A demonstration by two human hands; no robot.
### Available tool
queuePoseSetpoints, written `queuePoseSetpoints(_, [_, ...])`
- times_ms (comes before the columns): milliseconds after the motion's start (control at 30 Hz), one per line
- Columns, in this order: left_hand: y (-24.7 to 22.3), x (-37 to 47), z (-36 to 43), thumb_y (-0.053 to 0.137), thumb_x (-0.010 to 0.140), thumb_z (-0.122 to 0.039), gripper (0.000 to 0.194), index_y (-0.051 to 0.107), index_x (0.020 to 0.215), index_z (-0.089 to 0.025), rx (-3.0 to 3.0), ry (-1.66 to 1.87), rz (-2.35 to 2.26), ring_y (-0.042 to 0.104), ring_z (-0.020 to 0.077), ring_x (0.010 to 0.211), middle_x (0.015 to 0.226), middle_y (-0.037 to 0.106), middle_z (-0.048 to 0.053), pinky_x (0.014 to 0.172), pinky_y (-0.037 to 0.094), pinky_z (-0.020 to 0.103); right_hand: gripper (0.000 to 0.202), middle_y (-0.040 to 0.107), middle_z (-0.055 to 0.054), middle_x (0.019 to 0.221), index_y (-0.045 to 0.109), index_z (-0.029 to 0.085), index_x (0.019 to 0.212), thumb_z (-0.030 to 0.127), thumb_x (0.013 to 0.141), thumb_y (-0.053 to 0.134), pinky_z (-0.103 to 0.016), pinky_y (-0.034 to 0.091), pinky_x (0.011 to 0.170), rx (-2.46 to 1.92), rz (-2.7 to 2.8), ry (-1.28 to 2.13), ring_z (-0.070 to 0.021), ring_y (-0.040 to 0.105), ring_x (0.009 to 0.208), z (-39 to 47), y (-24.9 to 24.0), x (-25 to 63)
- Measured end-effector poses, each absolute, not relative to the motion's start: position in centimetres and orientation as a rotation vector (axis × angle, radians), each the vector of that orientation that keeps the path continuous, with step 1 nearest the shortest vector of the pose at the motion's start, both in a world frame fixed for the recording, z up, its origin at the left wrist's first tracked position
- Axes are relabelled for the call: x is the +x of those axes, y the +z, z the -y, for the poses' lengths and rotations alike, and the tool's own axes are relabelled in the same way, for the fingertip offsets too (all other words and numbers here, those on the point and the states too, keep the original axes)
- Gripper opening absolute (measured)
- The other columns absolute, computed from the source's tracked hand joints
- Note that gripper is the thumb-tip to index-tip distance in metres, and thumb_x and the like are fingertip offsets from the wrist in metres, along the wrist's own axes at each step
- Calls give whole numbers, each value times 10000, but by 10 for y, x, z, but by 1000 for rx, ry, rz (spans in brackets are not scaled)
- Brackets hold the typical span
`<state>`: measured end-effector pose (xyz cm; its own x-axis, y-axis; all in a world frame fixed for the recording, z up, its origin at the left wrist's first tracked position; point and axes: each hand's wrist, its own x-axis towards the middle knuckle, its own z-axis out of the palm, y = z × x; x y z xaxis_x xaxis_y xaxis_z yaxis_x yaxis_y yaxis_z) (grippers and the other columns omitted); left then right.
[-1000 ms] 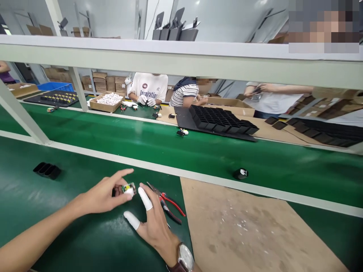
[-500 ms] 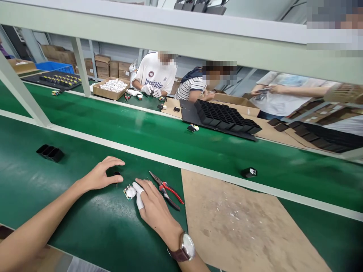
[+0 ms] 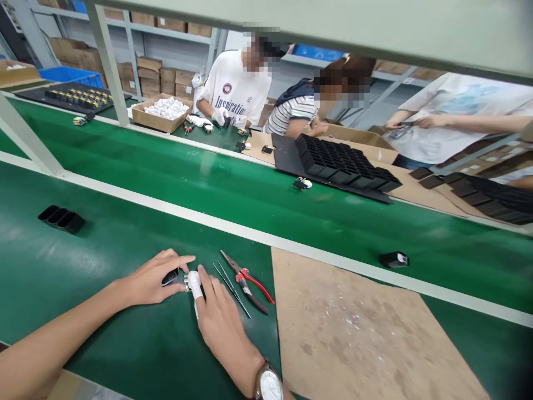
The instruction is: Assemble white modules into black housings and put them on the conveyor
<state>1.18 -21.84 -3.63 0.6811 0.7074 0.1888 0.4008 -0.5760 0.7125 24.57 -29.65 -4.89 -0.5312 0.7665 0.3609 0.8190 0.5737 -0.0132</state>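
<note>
My left hand (image 3: 150,279) is curled round a small black plastic housing (image 3: 170,276), whose open end faces right. My right hand (image 3: 222,316) pinches a small circuit board with a white dome (image 3: 193,280) at the mouth of that housing. White finger covers sit on my right thumb and a finger, and they partly hide the board. How far the board is inside the housing, I cannot tell. Just right of my right hand lie metal tweezers (image 3: 233,291) and red-and-black needle-nose pliers (image 3: 246,280) on the green work surface (image 3: 137,344).
Several black housings (image 3: 61,219) stand at the left. A stained cardboard sheet (image 3: 353,328) covers the right. Beyond a pale rail (image 3: 216,226), a green belt (image 3: 208,183) carries a black housing (image 3: 394,259) and a board assembly (image 3: 302,183). People work across it beside black housing rows (image 3: 345,161).
My hands have come together, bringing the board to the housing's opening. The tweezers, mostly hidden by my right hand before, now show fully. My view has tilted and shifted slightly.
</note>
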Motion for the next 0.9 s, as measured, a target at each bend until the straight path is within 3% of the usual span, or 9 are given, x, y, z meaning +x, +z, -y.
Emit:
queuePoseSetpoints(267, [-38,12,218,695,993,-251,683,396,1600,-342,2279,606,-835,610,257,1163,1250,721,47,1021,524,408,505,499,-341,1528,625,23,1341,-4,845,534,-532,589,881,-1345,2503,-236,-389,596,1179,305,-54,235])
queuePoseSetpoints(433, [-39,12,218,705,990,-282,613,454,1549,-308,2275,584,-851,604,262,1162,1244,713,56,1023,520,410,541,680,-239,1288,466,44,1515,91,978,513,-478,623,867,-1388,2337,-17,-322,641,1068,296,-45,246])
queuePoseSetpoints(567, [-38,13,219,706,988,-288,559,489,1504,-290,2269,546,-892,592,262,1182,1261,701,53,1029,514,416,460,638,-165,1364,510,154,1482,158,1023,536,-517,590,1013,-1349,2305,232,-319,619,1200,287,-32,254])
queuePoseSetpoints(667, [-36,17,223,713,984,-303,597,464,1527,-289,2269,543,-942,594,272,1183,1264,700,53,1050,503,445,553,649,-177,1328,430,148,1546,201,1021,594,-528,594,1009,-1346,2246,299,-328,626,1213,283,-33,256])
queuePoseSetpoints(767, [-30,18,225,751,960,-343,699,418,1573,-296,2231,498,-991,595,291,1195,1317,676,75,1071,496,490,588,664,-164,1323,399,161,1566,168,1012,597,-534,600,997,-1290,2249,339,-323,633,1191,281,-38,257])
queuePoseSetpoints(900, [-14,3,219,898,815,-338,1083,235,1671,-349,2108,418,-936,545,317,1330,1517,548,111,1111,497,500,550,656,-136,1363,399,203,1560,130,1034,539,-521,594,1028,-1234,2239,398,-300,622,1217,282,-39,262])
